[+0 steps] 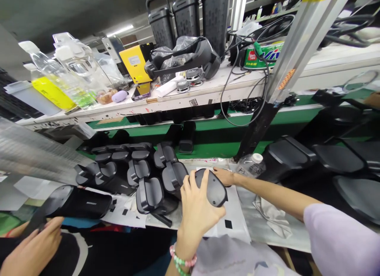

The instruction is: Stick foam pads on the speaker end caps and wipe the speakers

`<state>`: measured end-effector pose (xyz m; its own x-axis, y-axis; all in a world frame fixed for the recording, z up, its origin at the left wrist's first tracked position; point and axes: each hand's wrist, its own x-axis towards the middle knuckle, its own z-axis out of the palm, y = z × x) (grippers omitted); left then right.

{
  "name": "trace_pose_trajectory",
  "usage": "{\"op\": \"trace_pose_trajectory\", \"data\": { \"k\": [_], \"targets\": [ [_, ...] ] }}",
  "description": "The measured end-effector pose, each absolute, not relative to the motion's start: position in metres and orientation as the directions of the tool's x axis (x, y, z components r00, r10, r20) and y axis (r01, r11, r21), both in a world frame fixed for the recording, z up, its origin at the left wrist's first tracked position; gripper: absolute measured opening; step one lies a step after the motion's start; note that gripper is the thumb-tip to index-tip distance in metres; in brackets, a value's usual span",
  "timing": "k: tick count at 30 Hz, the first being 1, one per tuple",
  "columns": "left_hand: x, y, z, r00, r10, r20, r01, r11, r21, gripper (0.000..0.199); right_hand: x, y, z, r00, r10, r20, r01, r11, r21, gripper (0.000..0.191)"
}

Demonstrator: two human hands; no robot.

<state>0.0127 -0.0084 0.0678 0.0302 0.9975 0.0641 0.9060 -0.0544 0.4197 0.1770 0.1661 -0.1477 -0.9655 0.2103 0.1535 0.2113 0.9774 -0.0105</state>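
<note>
The left hand [197, 214] spreads its fingers around a black headset shell [214, 187], while the right hand [224, 176] steadies its far edge.

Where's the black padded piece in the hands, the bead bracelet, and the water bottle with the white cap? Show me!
Black padded piece [213, 187], head view, on its dark outer face.
Bead bracelet [181, 260], head view, on the pink and green beads.
Water bottle [247, 167], head view, on its clear plastic body.

White shelf [213, 86] behind: yellow box [133, 64], small speakers [190, 80], clear plastic bags [74, 66], detergent tub [263, 54]. Lower bench [285, 240]: black headsets [148, 195], plastic bottle [251, 165], crumpled cloth [271, 216].
</note>
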Motion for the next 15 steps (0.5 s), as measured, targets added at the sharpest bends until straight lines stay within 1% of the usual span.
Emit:
{"op": "trace_pose_trajectory", "data": {
  "k": [5,8,11,15],
  "targets": [
    [0.011,-0.009,0.068,0.011,0.997,0.072,0.904,-0.041,0.426,0.087,0.206,0.145,-0.135,-0.975,0.143,0.168,0.158,0.984,0.080,0.010],
    [0.010,-0.008,0.070,0.008,0.997,0.072,0.907,-0.038,0.420,0.087,0.223,0.128,-0.126,-0.969,0.145,0.197,0.169,0.980,0.109,0.011],
    [0.010,-0.007,0.070,0.012,0.998,0.063,0.919,-0.035,0.394,0.087,0.231,0.117,-0.120,-0.961,0.176,0.211,0.206,0.970,0.129,0.016],
    [0.012,-0.006,0.068,0.012,0.996,0.090,0.931,-0.043,0.362,0.086,0.230,0.115,-0.109,-0.939,0.279,0.202,0.308,0.942,0.132,0.011]
  ]
}}
